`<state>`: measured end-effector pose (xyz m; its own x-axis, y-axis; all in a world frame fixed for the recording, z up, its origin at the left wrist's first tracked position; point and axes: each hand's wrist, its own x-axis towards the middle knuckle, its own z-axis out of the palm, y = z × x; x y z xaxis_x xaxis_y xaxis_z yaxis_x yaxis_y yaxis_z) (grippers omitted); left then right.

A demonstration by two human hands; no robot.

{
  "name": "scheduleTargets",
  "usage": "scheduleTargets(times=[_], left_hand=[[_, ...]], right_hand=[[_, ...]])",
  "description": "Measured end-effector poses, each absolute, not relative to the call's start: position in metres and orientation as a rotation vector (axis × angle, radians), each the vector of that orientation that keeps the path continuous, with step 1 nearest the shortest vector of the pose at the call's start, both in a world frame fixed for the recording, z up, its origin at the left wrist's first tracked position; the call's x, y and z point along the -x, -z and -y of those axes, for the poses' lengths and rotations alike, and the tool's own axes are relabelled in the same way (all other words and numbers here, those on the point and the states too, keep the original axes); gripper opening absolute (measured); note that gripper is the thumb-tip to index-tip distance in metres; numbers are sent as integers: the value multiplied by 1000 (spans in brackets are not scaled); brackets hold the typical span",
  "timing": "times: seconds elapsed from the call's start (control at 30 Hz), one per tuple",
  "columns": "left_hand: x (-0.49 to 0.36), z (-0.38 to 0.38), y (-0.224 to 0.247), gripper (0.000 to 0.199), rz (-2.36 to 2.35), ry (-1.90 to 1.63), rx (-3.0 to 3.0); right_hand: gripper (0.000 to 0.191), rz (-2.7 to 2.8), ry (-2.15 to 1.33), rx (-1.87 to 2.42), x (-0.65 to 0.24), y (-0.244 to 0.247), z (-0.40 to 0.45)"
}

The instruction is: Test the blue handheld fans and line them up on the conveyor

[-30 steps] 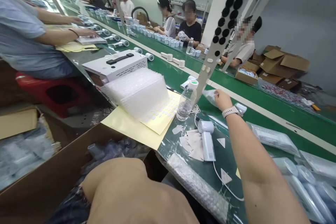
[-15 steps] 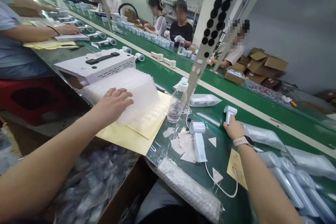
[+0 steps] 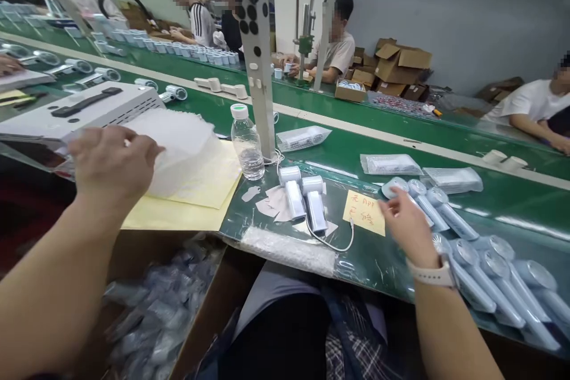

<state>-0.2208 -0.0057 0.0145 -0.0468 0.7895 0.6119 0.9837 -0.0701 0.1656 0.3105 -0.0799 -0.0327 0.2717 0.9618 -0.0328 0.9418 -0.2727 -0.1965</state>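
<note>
My left hand (image 3: 116, 160), smeared by motion, hangs with bent fingers over the left side of a stack of translucent white bags (image 3: 178, 142); anything between its fingers is too blurred to tell. Yellow sheets (image 3: 200, 208) lie under the bags. On the right, my right hand (image 3: 407, 219) is beside the round head of a pale blue handheld device (image 3: 394, 186), its fingers bent and slightly apart. Two more devices lie side by side in the middle, one on the left (image 3: 294, 196) and one with a cable near it (image 3: 315, 205), partly over whitish paper pieces (image 3: 272, 205).
A water bottle (image 3: 247, 145) stands by a metal post (image 3: 262, 95). Nearer my right hand are a handwritten yellow note (image 3: 364, 212) and several wrapped devices (image 3: 499, 279). A white box (image 3: 84, 107) sits left. A carton of plastic bags (image 3: 164, 309) is below. People work across the belt.
The view has swung right. Two devices now lie together in the middle, where one lay before. My right hand has left the device it was touching; my left hand is now farther left over the bags.
</note>
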Motion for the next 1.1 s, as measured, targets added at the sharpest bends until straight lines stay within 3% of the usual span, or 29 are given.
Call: scheduleTargets(times=[0.07, 0.17, 0.23, 0.3, 0.37, 0.43, 0.53, 0.63, 0.73, 0.83, 0.97, 1.1], left_hand=[[177, 18, -29, 56, 1933, 1058, 1857], [88, 20, -18, 30, 2056, 1246, 2142], [26, 14, 5, 24, 1971, 1186, 2416], [-24, 6, 32, 36, 1816, 1080, 2674], [-53, -1, 51, 42, 1733, 972, 2822], [-64, -5, 60, 35, 1730, 896, 2879], [-61, -7, 57, 15, 1770, 844, 2914], [-57, -6, 51, 15, 1788, 819, 2993], [-55, -9, 49, 11, 1813, 842, 3093], [-47, -18, 52, 21, 1860, 868, 3167], [-37, -28, 52, 51, 1902, 979, 3122], [-31, -11, 39, 56, 1775, 1053, 3056]], right_hand=[[58, 1600, -55, 2587, -346, 32, 75], [44, 1499, -6, 2756, -375, 41, 60], [38, 1514, -53, 2794, -379, 47, 49], [36, 1556, -112, 2780, -376, 50, 42], [32, 1610, -154, 2709, -369, 49, 43], [29, 1670, -185, 2575, -357, 48, 53], [42, 1757, -246, 2268, -328, 52, 81], [64, 1789, -291, 1965, -289, 68, 107], [71, 1783, -305, 1781, -257, 86, 115], [63, 1788, -301, 1702, -242, 101, 107], [55, 1843, -258, 1709, -239, 111, 95], [53, 1938, -155, 1767, -237, 109, 98]])
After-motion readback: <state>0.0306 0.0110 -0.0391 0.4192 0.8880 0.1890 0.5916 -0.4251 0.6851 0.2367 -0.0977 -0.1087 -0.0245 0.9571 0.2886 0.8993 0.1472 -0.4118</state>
